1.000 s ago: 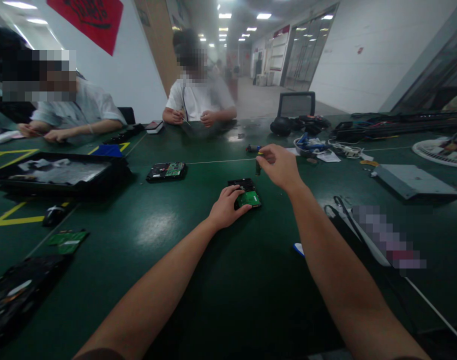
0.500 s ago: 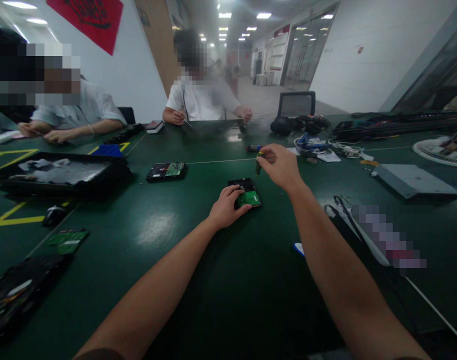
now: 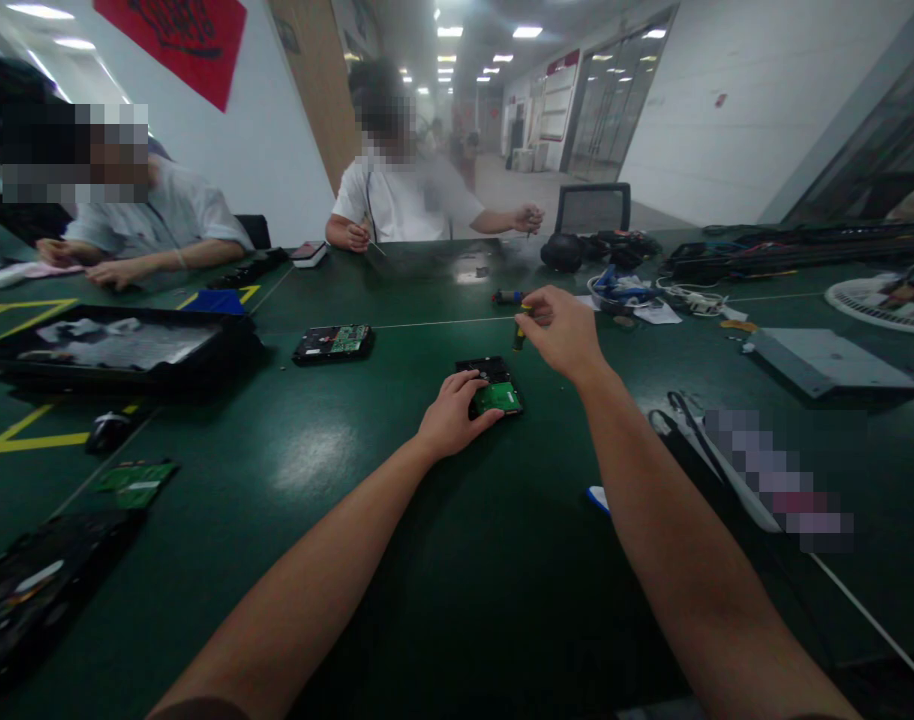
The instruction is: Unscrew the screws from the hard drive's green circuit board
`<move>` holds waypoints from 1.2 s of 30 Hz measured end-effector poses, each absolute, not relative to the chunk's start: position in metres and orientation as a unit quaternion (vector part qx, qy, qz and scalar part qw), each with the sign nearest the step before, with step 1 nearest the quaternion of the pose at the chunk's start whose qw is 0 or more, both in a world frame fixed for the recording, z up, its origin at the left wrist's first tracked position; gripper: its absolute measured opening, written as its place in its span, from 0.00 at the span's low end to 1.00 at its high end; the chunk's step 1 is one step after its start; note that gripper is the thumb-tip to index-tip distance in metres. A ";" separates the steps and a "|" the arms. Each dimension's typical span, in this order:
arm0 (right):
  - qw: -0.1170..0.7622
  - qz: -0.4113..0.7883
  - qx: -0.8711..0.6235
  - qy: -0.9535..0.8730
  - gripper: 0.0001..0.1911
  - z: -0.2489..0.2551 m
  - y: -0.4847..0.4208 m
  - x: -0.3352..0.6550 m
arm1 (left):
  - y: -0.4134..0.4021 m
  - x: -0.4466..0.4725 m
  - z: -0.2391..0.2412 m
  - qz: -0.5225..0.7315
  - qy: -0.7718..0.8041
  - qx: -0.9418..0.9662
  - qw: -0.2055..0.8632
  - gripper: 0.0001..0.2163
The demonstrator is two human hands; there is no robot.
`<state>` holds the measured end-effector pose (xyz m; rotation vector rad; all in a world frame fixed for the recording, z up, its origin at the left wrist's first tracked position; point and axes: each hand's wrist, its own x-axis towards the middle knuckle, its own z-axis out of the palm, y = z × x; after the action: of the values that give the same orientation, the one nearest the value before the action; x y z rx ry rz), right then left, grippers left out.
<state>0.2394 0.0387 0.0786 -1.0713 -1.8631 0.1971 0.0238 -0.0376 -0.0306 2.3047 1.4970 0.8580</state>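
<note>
In the head view, my left hand (image 3: 457,412) lies on the left side of a hard drive (image 3: 500,398), gripping it against the table between thumb and fingers. The drive is black, with a green circuit board on its near part; my fingers hide its left edge. To its upper right, my right hand (image 3: 560,328) is closed around a small screwdriver (image 3: 518,336) with a yellow-and-dark handle. The screwdriver points downward, apart from the drive, and its tip is too small to make out. A short red-and-blue tool (image 3: 508,297) lies just beyond my right hand.
Another hard drive (image 3: 334,343) lies to the left, near a black tray (image 3: 119,350). Dark parts (image 3: 52,580) and a green board (image 3: 137,483) are at near left. A grey metal box (image 3: 832,362) and cables (image 3: 622,290) lie right. Two co-workers sit across the table.
My hands and the hard drive have hardly moved; the screwdriver sits at a slightly different angle. The co-worker opposite has moved one hand to the right, and the one at left has shifted slightly.
</note>
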 end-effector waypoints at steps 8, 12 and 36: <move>0.475 0.084 -0.452 -0.750 0.10 0.079 0.036 0.238 | -0.039 0.024 -0.029 0.294 0.518 0.791 0.136 0.27; 0.477 0.078 -0.443 -0.755 0.09 0.078 0.037 0.238 | -0.038 0.025 -0.029 0.295 0.519 0.791 0.134 0.27; 0.480 0.074 -0.449 -0.750 0.07 0.078 0.036 0.237 | -0.039 0.025 -0.028 0.295 0.518 0.791 0.138 0.27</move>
<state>0.2371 0.0361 0.0783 -1.0964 -1.8294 0.1796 0.0246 -0.0391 -0.0276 2.2884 1.4969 0.8533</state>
